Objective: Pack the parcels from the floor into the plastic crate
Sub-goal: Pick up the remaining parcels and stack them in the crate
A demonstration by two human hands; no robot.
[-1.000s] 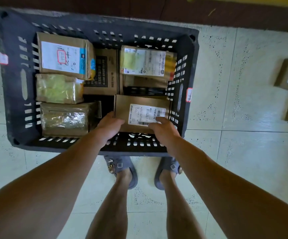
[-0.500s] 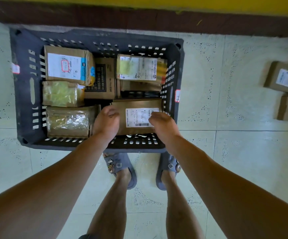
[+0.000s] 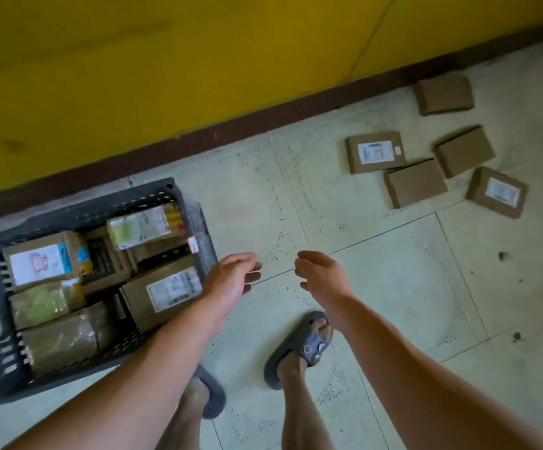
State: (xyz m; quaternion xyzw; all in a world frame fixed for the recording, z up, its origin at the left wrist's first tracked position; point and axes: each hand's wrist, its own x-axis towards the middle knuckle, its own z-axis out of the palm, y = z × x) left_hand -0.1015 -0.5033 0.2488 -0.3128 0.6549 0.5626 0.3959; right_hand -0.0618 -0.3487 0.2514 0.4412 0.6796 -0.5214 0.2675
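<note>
Low on the left, hard against the dark skirting (image 3: pixel 263 115): grey plastic crate (image 3: pixel 199 219), slotted walls, red-and-white sticker (image 3: pixel 193 245) on its right rim. Packed inside, close together: box with a white-and-blue label (image 3: pixel 46 258) at the far left; parcel with a yellow-green label (image 3: pixel 143 224) at the far right; brown box with dark print (image 3: pixel 101 258) between those two. Along the left side, nearer the feet: greenish clear-wrapped parcel (image 3: pixel 41 303), then larger clear-wrapped parcel (image 3: pixel 62 341). In the near right corner, label up: box with a barcode label (image 3: pixel 163 293).

Well apart from the crate, off to the right on the pale tiled floor (image 3: pixel 393 287), five more brown parcels: labelled box (image 3: pixel 375 152); plain box (image 3: pixel 414 183) just beside it; second plain box (image 3: pixel 463 151); second labelled box (image 3: pixel 497 193) at the right end; lone plain box (image 3: pixel 444 94) farther off, near the skirting.

Over bare tile just right of the crate, both hands, holding nothing. Beside the crate's near right corner, left hand (image 3: pixel 231 277), fingers loosely curled, thumb apart from them, touching nothing. Close to it, a small gap between, right hand (image 3: pixel 322 274), fingers bent and slack, likewise empty.

Below the hands, bare legs and grey slippers: right slipper (image 3: pixel 299 349) flat on the tile, left slipper (image 3: pixel 212 397) partly hidden under the left forearm. Above everything, yellow wall (image 3: pixel 198 60).
</note>
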